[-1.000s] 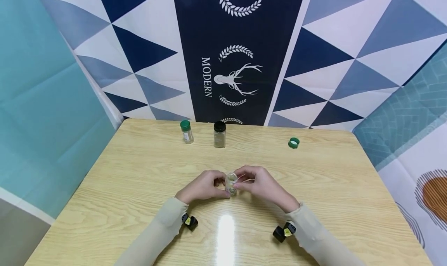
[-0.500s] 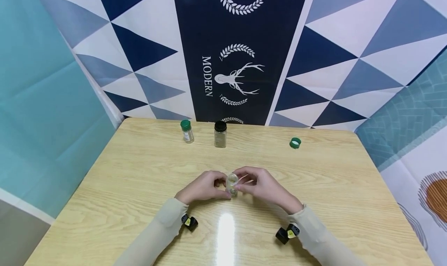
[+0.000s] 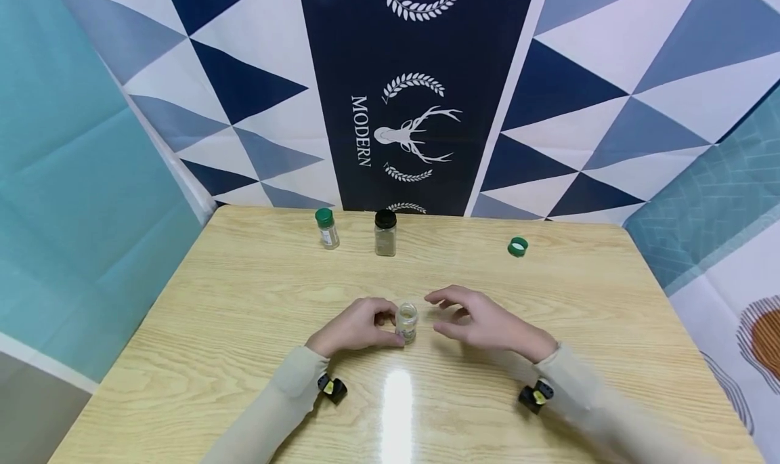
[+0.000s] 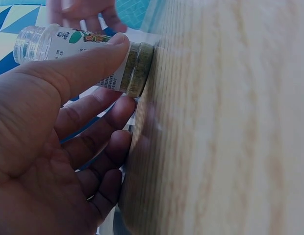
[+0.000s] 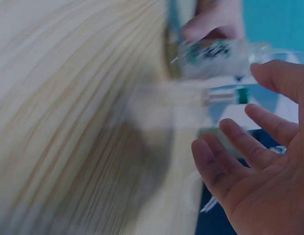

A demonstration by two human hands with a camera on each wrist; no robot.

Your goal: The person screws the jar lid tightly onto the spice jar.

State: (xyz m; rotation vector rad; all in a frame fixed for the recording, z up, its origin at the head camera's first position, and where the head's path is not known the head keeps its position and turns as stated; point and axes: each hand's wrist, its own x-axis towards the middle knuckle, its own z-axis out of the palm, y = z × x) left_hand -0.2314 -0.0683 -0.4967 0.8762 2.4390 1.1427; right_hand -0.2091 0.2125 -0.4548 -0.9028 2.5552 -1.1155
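A small clear spice jar point(image 3: 406, 323) with no lid stands upright on the table in the head view. Its white printed label point(image 4: 68, 46) and a greenish-brown dried seasoning at its base show in the left wrist view. My left hand point(image 3: 361, 325) pinches the jar low down, thumb on the near side and fingers behind. My right hand point(image 3: 478, 318) is off to the jar's right, apart from it, its fingers spread and holding nothing. The right wrist view shows that hand's open palm point(image 5: 269, 171), with the jar beyond it.
At the back of the wooden table point(image 3: 244, 383) stand a green-capped jar point(image 3: 327, 229) and a black-capped jar point(image 3: 385, 234). A loose green cap point(image 3: 518, 246) lies at the back right. A patterned cloth point(image 3: 268, 78) hangs behind the table.
My right hand has let go of the jar and moved away to the right, its fingers spreading. The left hand keeps its hold, and the jar stays in place.
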